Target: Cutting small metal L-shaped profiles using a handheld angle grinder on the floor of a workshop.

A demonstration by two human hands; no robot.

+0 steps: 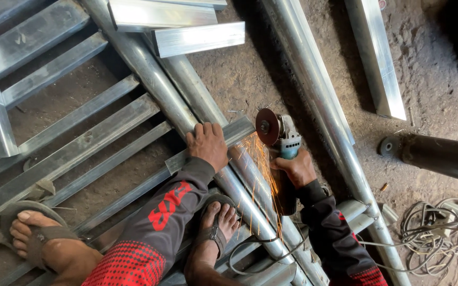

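galvanised steel square tube (208,151) runs slantwise over 2 round pipes (186,100), and everything here is placed from that tube. the left hand (208,144) lies flat on top of it, fingers spread and curled over its far edge, pressing it down just short of its cut end. the right hand (294,168) sits just beyond that end, closed tight around the body of a teal angle grinder (284,143). the grinder's dark red disc (267,126) meets the tube's end face, and orange sparks (263,180) spray from that contact down toward the person. the grinder's black cord (263,253) loops away below the tube, across the pipes. a sandalled foot (216,233) stands on the pipes directly under the tube, between the 2 dark red-printed sleeves; another foot (41,238) rests well to the tube's left on a welded frame of flat bars (80,137). far right of the tube, a tangle of pale cable (441,228) lies on the dirt floor (239,79).
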